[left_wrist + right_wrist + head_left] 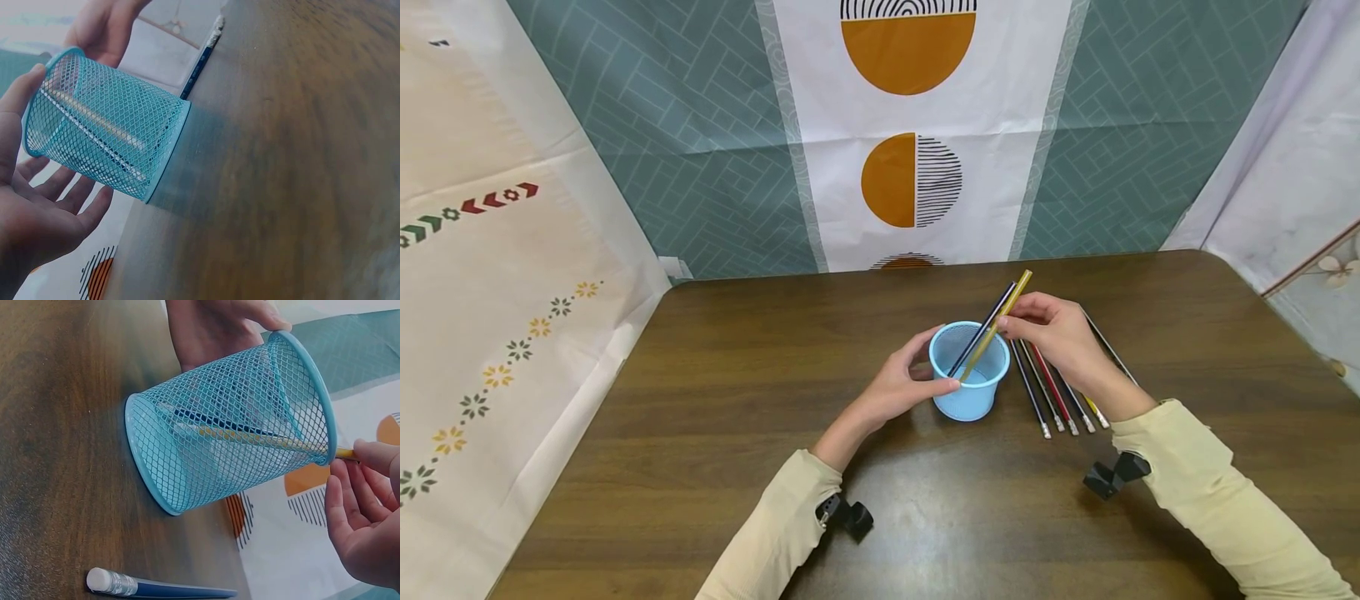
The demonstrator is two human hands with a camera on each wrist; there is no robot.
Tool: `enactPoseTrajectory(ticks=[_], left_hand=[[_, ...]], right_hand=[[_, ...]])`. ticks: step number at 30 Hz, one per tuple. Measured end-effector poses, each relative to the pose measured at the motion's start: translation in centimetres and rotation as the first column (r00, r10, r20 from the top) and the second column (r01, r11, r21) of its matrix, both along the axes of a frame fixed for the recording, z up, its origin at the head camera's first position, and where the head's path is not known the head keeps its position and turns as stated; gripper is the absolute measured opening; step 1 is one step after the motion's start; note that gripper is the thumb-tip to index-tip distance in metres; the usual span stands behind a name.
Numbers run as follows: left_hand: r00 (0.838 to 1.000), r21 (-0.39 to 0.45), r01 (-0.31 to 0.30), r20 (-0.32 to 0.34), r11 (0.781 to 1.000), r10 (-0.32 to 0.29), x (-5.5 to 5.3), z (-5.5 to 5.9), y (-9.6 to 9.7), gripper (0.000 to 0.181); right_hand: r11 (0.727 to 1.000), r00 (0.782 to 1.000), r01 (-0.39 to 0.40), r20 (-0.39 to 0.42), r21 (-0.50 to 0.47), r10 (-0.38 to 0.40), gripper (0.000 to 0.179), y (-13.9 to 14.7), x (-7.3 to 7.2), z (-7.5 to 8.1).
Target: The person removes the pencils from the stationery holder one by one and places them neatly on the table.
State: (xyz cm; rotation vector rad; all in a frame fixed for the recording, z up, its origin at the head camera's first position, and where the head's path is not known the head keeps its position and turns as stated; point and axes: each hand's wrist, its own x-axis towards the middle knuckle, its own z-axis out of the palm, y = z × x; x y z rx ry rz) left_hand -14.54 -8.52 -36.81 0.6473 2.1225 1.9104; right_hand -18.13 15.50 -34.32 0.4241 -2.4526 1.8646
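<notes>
A light blue mesh pencil cup (967, 405) stands upright on the table. My left hand (898, 387) holds it from the left side, thumb at the rim and fingers around the far wall. Inside leans a dark pencil (979, 337). Beside that one, a yellow pencil (1019, 287) slants into the cup, its lower end down inside the mesh. Thumb and fingers of my right hand (1063, 340) pinch the yellow pencil just above the rim, as the right wrist view also shows.
To the right of the cup several pencils (1054, 390) lie side by side on the brown wooden table (737, 400), eraser ends toward me. My right hand covers part of them. Patterned cloths (722, 150) hang behind the table's far edge.
</notes>
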Motion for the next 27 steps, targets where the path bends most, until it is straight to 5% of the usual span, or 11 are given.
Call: enactPoseTrajectory(ticks=[6,11,16,23,27], left_hand=[[1.0,0.009,-0.016,-0.025,1.0,0.016,-0.9,-1.8,0.0,0.071],[0.999,0.004,-0.024,-0.027,1.0,0.024,-1.0,-2.0,0.0,0.071],[1.0,-0.002,-0.019,-0.007,1.0,0.019,-0.9,-1.6,0.0,0.073],[1.0,-0.01,-0.011,0.006,1.0,0.011,0.5,1.1,0.1,0.069],[1.0,-0.005,-0.012,0.007,1.0,0.012,0.0,0.3,0.1,0.07]], right_hand=[[1.0,0.999,-0.008,-0.033,0.007,0.008,0.021,0.0,0.1,0.2],[1.0,0.999,-0.023,-0.043,0.006,0.024,0.023,-0.1,0.3,0.3],[0.999,0.999,-0.034,-0.042,0.009,0.035,0.025,-0.1,0.4,0.5],[0.999,0.997,-0.046,-0.067,-0.009,0.046,0.025,0.0,0.7,0.9],[0.999,0.996,-0.029,-0.083,0.019,0.03,0.024,0.2,0.7,1.3]])
